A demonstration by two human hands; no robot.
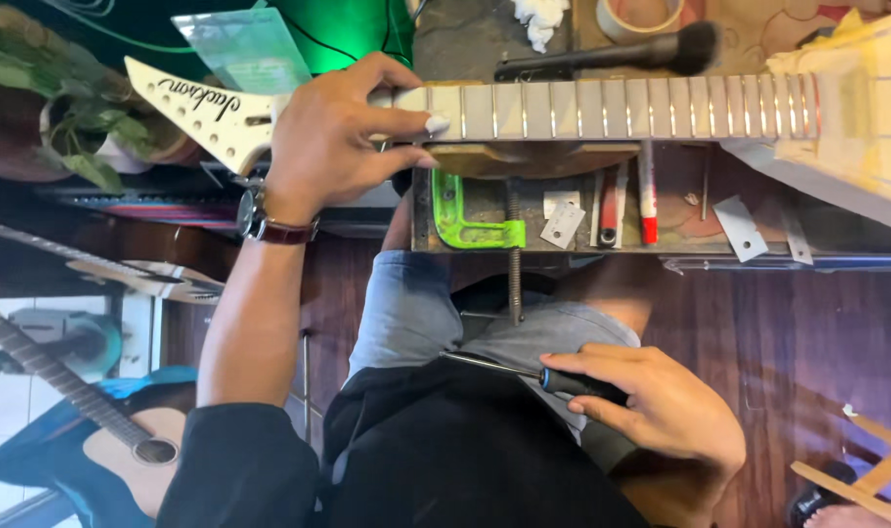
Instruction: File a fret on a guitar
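Note:
An electric guitar neck [612, 108] with a pale fretboard lies across the workbench edge, its pointed white headstock [201, 108] sticking out to the left. My left hand [338, 132] grips the neck near the nut, thumb under and fingers over. A watch with a dark strap sits on that wrist. My right hand [661, 401] rests low by my lap and holds a screwdriver [524, 370] with a black handle, its thin shaft pointing left.
A green clamp [470, 220] with a threaded screw hangs from the bench edge. A red-tipped marker [648, 200], metal blades [739, 227] and a black brush [612, 54] lie on the bench. Acoustic guitars [103, 430] stand at left.

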